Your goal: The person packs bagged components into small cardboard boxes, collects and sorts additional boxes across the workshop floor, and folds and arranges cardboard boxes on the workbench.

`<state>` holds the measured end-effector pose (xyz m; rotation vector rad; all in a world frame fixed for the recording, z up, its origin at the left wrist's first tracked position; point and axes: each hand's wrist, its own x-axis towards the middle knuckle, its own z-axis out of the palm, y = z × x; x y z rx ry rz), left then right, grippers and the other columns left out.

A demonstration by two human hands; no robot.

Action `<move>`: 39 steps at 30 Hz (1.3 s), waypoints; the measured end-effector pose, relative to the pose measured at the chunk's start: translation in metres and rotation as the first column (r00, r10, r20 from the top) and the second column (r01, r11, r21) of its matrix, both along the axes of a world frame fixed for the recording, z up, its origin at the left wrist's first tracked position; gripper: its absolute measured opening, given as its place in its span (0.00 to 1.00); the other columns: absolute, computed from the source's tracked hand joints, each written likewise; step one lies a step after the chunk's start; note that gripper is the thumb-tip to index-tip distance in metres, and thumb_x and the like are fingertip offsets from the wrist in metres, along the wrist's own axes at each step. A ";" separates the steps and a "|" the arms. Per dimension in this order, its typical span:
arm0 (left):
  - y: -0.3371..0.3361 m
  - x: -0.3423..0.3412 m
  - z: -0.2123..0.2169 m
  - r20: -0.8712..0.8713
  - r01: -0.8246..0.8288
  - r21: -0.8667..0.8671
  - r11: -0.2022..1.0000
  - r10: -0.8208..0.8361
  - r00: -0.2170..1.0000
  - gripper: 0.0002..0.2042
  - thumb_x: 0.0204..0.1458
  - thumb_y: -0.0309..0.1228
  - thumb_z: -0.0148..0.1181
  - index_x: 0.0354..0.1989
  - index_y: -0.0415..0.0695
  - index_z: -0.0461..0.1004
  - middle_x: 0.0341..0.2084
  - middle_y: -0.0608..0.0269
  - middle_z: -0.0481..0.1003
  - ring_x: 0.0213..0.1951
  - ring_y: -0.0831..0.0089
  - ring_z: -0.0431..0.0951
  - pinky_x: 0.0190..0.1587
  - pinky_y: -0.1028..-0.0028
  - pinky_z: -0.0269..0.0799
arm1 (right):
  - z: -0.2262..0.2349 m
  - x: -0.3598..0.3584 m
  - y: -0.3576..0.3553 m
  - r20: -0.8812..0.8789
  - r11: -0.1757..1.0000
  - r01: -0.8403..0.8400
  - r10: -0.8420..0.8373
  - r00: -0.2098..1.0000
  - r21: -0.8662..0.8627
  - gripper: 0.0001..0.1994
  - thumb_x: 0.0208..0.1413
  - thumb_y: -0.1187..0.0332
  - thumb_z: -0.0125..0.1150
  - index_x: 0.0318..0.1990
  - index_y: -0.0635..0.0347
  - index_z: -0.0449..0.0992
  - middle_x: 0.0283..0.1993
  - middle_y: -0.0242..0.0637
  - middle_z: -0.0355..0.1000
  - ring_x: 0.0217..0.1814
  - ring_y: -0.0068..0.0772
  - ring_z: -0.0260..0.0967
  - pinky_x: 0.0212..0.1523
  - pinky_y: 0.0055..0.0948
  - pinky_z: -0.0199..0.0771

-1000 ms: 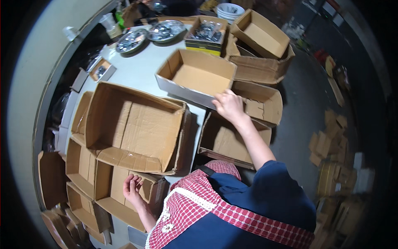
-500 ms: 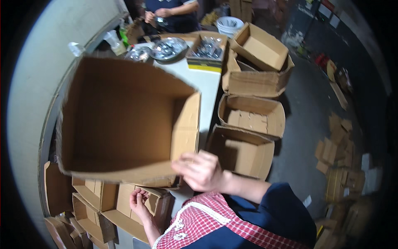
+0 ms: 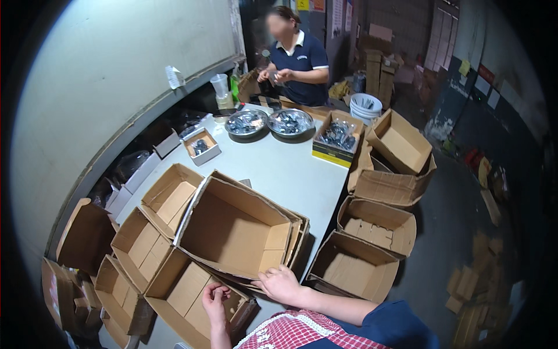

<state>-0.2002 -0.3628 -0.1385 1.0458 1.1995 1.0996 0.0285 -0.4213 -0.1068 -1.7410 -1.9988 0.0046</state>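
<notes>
An empty brown cardboard box (image 3: 232,227) rests tilted on top of a stack of nested boxes in the middle of the white table. My right hand (image 3: 281,285) grips the near rim of this box close to its right corner, fingers bent over the edge. Above a lower open cardboard box (image 3: 174,291) hovers my left hand (image 3: 216,299). Its fingers are loosely curled and a little apart, and I see nothing in them.
More open boxes (image 3: 139,247) crowd the left of the table. Along its right side stand further boxes (image 3: 354,267). Two metal bowls (image 3: 247,123) and a box of bagged dark parts (image 3: 337,139) lie at the far end, where a co-worker (image 3: 302,64) stands handling something small.
The box in my right hand has come down from in front of me onto the stack. My view has lifted, so more of the table and the co-worker show.
</notes>
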 end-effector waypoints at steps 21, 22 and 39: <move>0.003 -0.014 -0.059 -0.593 0.334 -0.214 0.918 -0.394 0.702 0.11 0.55 0.27 0.61 0.43 0.33 0.76 0.33 0.57 0.81 0.36 0.71 0.79 0.42 0.70 0.75 | -0.001 -0.001 0.054 -0.204 0.927 -0.240 0.186 0.961 -0.287 0.23 0.61 0.48 0.54 0.35 0.63 0.79 0.34 0.55 0.76 0.41 0.56 0.76 0.44 0.51 0.76; 0.004 -0.014 -0.061 -0.595 0.338 -0.213 0.917 -0.396 0.699 0.11 0.55 0.27 0.61 0.43 0.33 0.76 0.33 0.57 0.81 0.36 0.71 0.79 0.42 0.70 0.75 | 0.000 -0.001 0.054 -0.206 0.929 -0.236 0.181 0.962 -0.285 0.23 0.61 0.48 0.54 0.35 0.63 0.79 0.34 0.55 0.76 0.41 0.56 0.76 0.44 0.51 0.76; 0.001 -0.006 -0.034 -0.515 0.316 -0.272 0.909 -0.415 0.750 0.12 0.57 0.29 0.61 0.44 0.34 0.77 0.32 0.59 0.80 0.34 0.73 0.77 0.38 0.72 0.72 | -0.002 0.004 0.053 -0.295 0.928 -0.241 0.155 0.943 -0.283 0.26 0.60 0.46 0.54 0.32 0.65 0.79 0.31 0.57 0.76 0.38 0.60 0.77 0.42 0.53 0.76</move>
